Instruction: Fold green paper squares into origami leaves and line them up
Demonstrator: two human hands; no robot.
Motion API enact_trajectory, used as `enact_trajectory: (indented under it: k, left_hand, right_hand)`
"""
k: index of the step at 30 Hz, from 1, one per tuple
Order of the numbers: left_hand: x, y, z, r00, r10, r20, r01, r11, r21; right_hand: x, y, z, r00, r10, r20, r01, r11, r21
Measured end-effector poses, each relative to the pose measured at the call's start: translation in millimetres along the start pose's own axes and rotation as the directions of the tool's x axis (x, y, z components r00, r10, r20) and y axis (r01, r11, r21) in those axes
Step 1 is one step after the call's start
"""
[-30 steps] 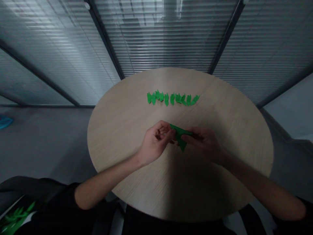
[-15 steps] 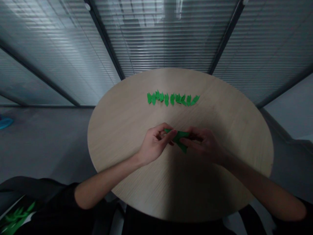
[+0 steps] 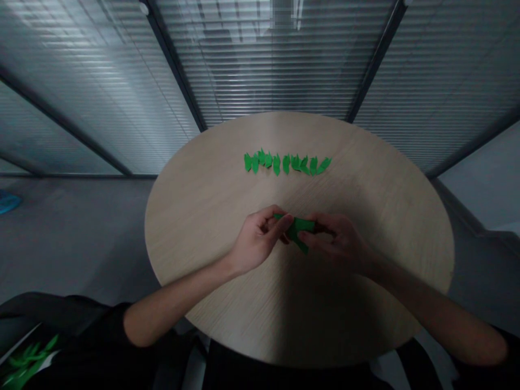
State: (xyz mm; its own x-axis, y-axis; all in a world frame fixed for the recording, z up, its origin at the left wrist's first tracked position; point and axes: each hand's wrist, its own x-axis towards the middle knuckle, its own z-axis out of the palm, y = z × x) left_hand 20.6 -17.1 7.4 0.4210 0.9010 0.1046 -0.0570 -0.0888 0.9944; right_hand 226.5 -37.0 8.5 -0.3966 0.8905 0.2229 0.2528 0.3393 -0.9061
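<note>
Between both hands, above the middle of the round table, is a piece of green paper (image 3: pixel 303 225), partly folded, with one strip angling down toward me. My left hand (image 3: pixel 260 235) pinches its left end between thumb and fingers. On the right side, my right hand (image 3: pixel 339 238) grips the paper with the thumb in front and the fingers behind. Fingers cover parts of the paper, so its full shape is hidden. Beyond the hands, several small green paper leaves (image 3: pixel 286 163) lie in a row on the table, some overlapping.
The round wooden table (image 3: pixel 203 189) stands against glass partitions with blinds (image 3: pixel 272 86). At lower left, a dark chair (image 3: pixel 49 306) holds more green leaf-shaped pieces (image 3: pixel 30 357). A blue object (image 3: pixel 8 202) lies on the floor at far left.
The right part of the green paper has tilted slightly, showing more of its face. My right thumb has shifted a little; both hands otherwise stay in place.
</note>
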Motion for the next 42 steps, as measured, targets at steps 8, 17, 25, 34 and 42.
enact_trajectory:
  k: [8,17,25,34,42]
  left_hand:
    - [2,-1,0.3,0.999,-0.041,0.024,0.043,0.994,-0.103]
    - [3,-1,-1.2,0.995,-0.084,0.058,0.089,0.992,-0.093]
    - [-7,-3,-0.9,0.982,0.189,0.008,-0.183,0.941,0.285]
    - [-8,0,-0.6,0.961,0.275,0.02,-0.264,0.896,0.356]
    - [-8,0,-2.5,0.942,0.332,0.055,-0.322,0.84,0.436]
  right_hand:
    - [0,2,1,1.0,0.006,-0.019,-0.005,0.999,0.042]
    - [-3,3,-1,0.998,0.063,-0.013,-0.063,0.998,-0.008]
    - [1,0,0,0.996,-0.063,-0.059,0.058,0.994,-0.091]
    - [-2,-1,-2,0.991,-0.116,-0.061,0.105,0.982,-0.157]
    - [-1,0,-2,0.991,-0.106,-0.076,0.093,0.982,-0.163]
